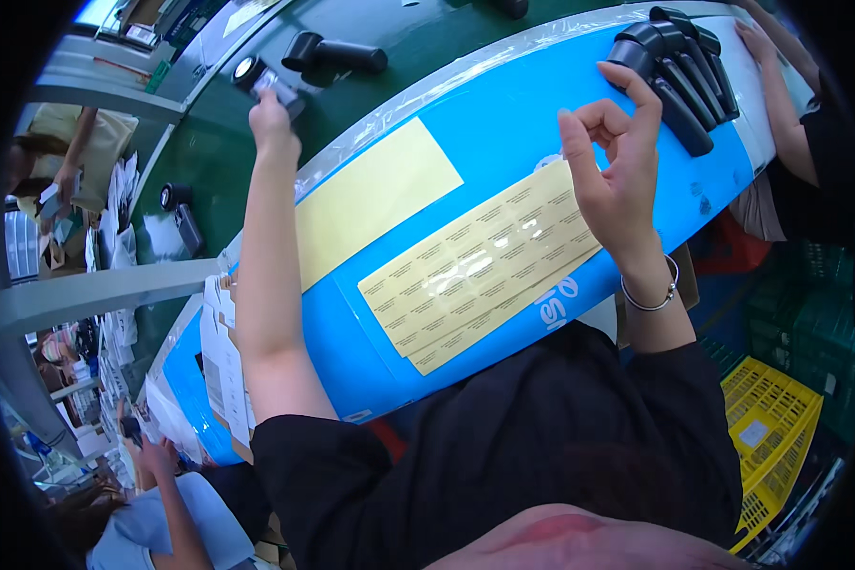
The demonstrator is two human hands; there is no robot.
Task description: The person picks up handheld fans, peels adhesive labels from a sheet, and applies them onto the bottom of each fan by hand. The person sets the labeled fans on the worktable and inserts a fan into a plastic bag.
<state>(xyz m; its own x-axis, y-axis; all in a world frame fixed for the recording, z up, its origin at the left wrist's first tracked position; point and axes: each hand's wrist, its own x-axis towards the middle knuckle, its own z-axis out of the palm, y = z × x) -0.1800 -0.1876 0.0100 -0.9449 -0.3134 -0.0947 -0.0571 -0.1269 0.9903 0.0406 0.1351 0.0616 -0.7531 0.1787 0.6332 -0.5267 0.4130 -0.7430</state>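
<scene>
With the black device (274, 80) grasped in the left hand (271, 119) at the far left, a label is best pinched cleanly from the sticker sheet (475, 266) by the loosely curled, empty right hand (617, 176).

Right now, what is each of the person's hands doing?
Left hand: closed on a black device over the green belt.
Right hand: empty, fingers curled above the label sheet.

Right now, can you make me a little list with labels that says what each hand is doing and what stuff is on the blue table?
left hand: stretched out to the green belt, gripping a black device
right hand: raised above the sticker sheet, fingers curled, nothing clearly held
blue table: holds the sticker sheet, a plain yellow sheet, a row of black devices
green belt: more black devices
another person's hand: by the row
</scene>
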